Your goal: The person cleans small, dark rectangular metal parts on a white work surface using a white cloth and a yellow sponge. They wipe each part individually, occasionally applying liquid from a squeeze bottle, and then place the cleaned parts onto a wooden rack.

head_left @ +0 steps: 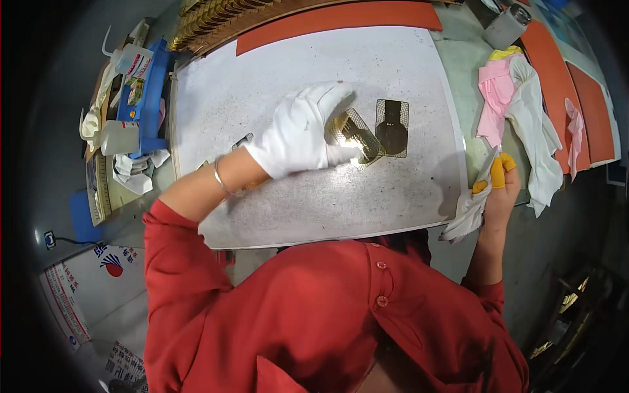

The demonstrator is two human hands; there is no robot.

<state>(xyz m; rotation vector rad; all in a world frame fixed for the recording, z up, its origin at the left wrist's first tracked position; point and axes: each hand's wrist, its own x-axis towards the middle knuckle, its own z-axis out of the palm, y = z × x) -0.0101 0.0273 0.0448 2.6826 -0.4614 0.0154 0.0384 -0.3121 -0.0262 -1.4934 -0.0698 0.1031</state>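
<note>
My left hand (298, 131), in a white glove, reaches over the white sheet on the table. Its thumb and fingers curl round the near side of a shiny gold mesh plate (359, 136) with a rounded solid shape in its middle. Bright light glints off the plate beside the thumb. To its right lies a second mesh plate (392, 128), darker, with a solid round-and-stem shape. My right hand (503, 183), with yellow finger covers, is closed on a white cloth (473, 209) at the table's right front edge. Part of that cloth hangs below the fingers.
A blue tray (152, 98) with white plastic bottles (120, 138) stands at the left. Rows of gold pieces (223, 19) line the back beside an orange-red strip (341, 18). Pink cloth (496, 95), white cloth (529, 124) and a grey jar (507, 27) are at the right.
</note>
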